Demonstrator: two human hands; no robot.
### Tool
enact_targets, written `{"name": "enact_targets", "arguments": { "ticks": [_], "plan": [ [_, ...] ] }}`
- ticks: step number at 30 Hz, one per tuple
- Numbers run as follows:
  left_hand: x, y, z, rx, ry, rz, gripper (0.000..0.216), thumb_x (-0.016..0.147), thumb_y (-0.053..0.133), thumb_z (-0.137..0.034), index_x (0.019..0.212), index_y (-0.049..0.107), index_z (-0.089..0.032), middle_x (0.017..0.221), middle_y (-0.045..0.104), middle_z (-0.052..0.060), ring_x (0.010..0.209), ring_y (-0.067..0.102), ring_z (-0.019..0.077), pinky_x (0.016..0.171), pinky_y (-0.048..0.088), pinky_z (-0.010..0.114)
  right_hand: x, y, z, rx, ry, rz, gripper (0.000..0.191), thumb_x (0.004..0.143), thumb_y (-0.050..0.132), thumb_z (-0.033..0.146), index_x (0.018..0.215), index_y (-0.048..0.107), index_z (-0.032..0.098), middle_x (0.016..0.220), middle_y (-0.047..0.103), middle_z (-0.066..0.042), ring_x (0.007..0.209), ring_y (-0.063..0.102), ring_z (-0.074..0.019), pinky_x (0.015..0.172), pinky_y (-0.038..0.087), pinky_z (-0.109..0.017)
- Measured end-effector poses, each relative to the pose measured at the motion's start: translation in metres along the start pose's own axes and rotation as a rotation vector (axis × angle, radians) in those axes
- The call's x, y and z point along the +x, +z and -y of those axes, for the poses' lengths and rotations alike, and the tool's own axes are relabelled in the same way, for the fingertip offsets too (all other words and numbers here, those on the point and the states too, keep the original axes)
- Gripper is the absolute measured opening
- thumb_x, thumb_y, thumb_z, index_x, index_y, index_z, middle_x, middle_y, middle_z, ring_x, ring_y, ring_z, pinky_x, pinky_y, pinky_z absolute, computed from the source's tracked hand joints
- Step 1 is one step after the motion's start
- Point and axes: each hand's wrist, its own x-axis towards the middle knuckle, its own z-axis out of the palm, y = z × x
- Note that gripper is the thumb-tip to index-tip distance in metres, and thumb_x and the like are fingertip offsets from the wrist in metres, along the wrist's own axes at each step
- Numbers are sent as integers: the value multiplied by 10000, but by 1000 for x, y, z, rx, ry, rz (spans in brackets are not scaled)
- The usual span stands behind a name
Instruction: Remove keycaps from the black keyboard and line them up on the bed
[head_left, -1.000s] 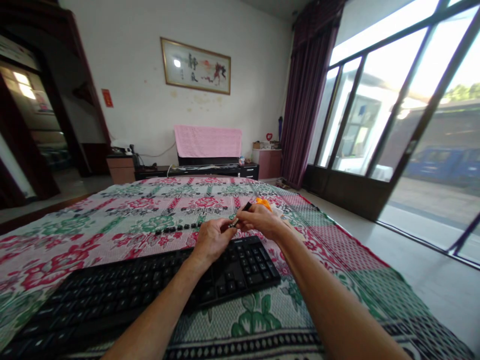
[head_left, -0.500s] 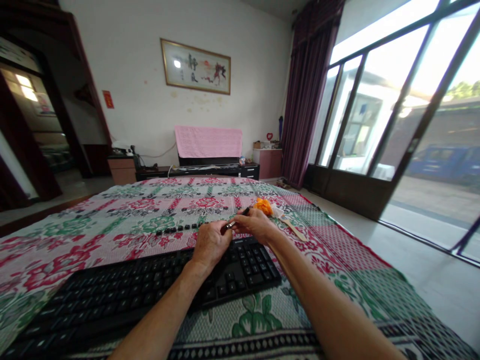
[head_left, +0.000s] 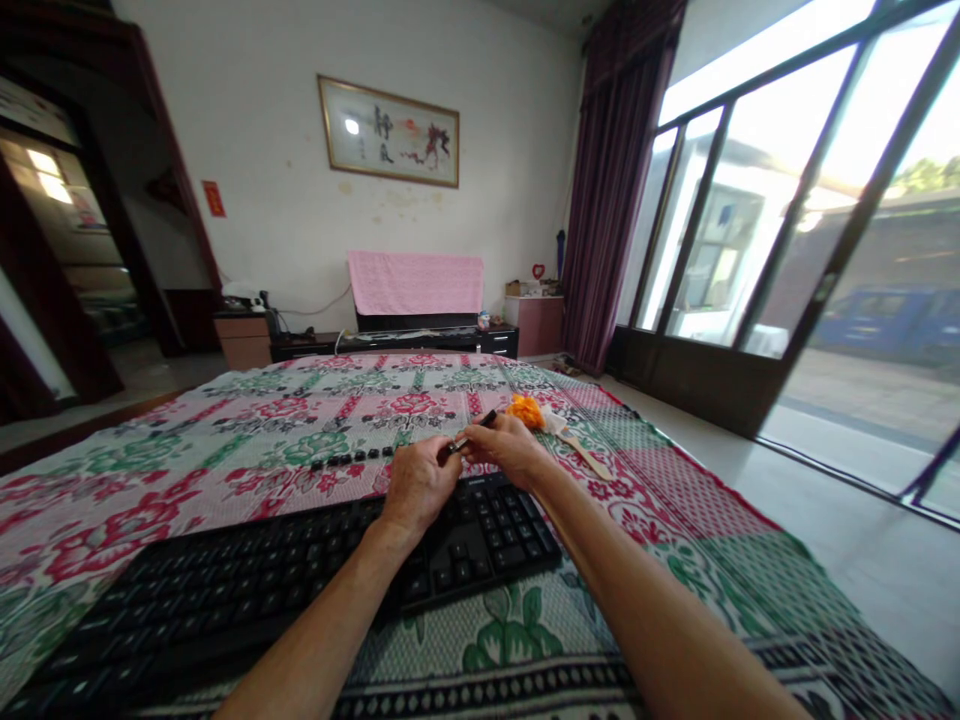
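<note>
Above the top edge of a black keyboard, my two hands meet at the fingertips. My right hand is closed on a slim dark tool with a shiny metal front part, which points down and left toward my other hand. My left hand is closed, its thumb and fingers pinched around a small dark piece mostly hidden by the fingers. Behind the keyboard, several loose black keycaps lie in a row, and my left hand is near the row's right end.
A patterned red, green and white cloth covers the surface under the keyboard. Beyond my right hand lie a crumpled orange cloth, a white scrap and a flat wooden stick. A low black cabinet stands at the far wall.
Both hands stay together above the keyboard. The slim tool has shifted slightly up and to the left, and my left hand has risen a little. The keyboard and keycaps keep their places.
</note>
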Motion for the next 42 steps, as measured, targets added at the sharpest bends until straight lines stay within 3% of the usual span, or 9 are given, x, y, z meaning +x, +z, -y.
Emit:
{"name": "enact_targets", "arguments": {
  "ticks": [10,16,21,26,30,34,38,42],
  "plan": [
    [2,-3,1,-41,-66,73,231,722,498,-273,810,699,-199,740,702,5,660,610,136,638,423,224,4,-2,-3,-208,-93,-2,83,682,580,192,646,541,128,556,597,-1,493,548,-78,476,471,-180],
    [4,-5,4,-223,-101,214,267,722,489,-307,868,682,-196,690,690,-11,646,618,140,606,443,220,1,-8,-1,-209,-104,52,141,702,596,261,700,535,134,587,615,-4,489,553,-77,483,480,-195],
    [6,-5,10,-240,-51,252,257,713,499,-310,862,681,-208,699,684,-19,656,611,138,606,434,218,0,-10,3,-213,-96,109,132,712,584,252,702,537,129,609,623,-9,526,572,-83,516,486,-200],
    [6,-3,18,-238,-172,326,279,705,506,-376,813,681,-187,619,670,-9,580,605,141,570,432,230,-3,-12,7,-188,-102,158,149,704,596,265,725,538,130,637,629,-12,546,578,-86,537,491,-207],
    [7,-8,13,-105,-177,261,250,696,516,-366,762,689,-198,603,667,-4,603,611,150,595,431,238,0,-17,5,-215,-102,66,146,707,580,269,714,547,127,643,627,-27,547,578,-91,518,485,-200],
    [8,-11,3,-18,-191,161,243,665,541,-296,827,688,-189,713,686,8,675,612,149,646,429,234,14,-35,-4,-358,-116,-144,114,687,559,235,660,553,124,591,605,-25,529,565,-96,489,458,-185],
    [14,2,-7,44,-184,220,230,633,540,-233,811,677,-184,705,675,6,663,600,142,630,428,225,23,-58,-11,-644,-151,-351,127,666,541,232,706,595,124,560,601,-19,525,564,-113,465,403,-179],
    [30,25,-13,104,-79,326,279,631,536,-216,866,685,-211,738,684,16,697,607,160,641,430,235,18,-68,-6,-904,-116,-504,174,674,515,264,693,631,135,588,620,-39,582,577,-144,489,365,-202]
  ]
}}
